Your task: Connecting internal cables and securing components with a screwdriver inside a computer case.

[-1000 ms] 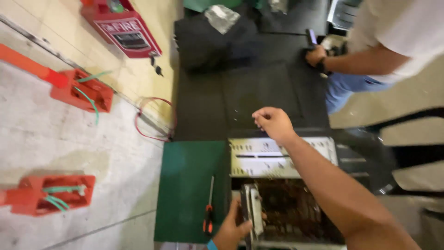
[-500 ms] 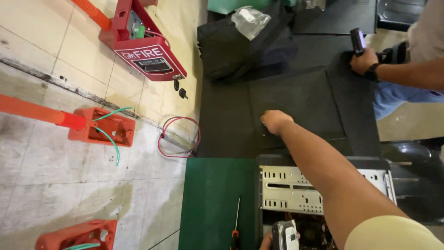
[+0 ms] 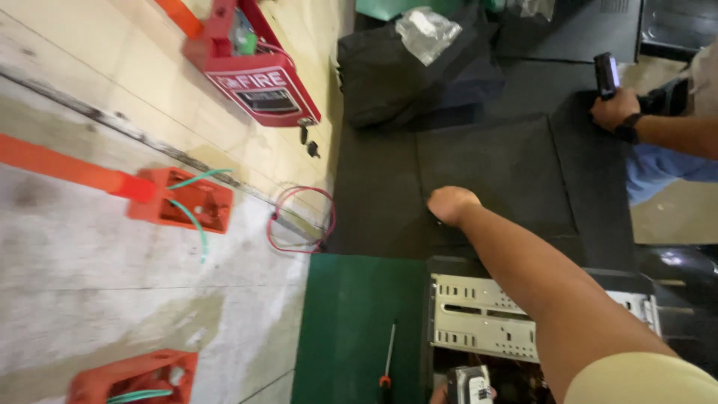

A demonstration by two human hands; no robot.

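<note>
Computer case (image 3: 486, 322), open and metal-framed, sits at the bottom of the view on the desk (image 3: 486, 164); left of it a screwdriver (image 3: 387, 355) lies on a green mat (image 3: 351, 314); at its lower edge the left hand (image 3: 441, 394) grips a small grey part (image 3: 470, 383); beyond the case the right hand (image 3: 451, 203), fingers curled under, presses on the dark desk; farther right another person's hand (image 3: 615, 108) holds a black device (image 3: 606, 75).
</note>
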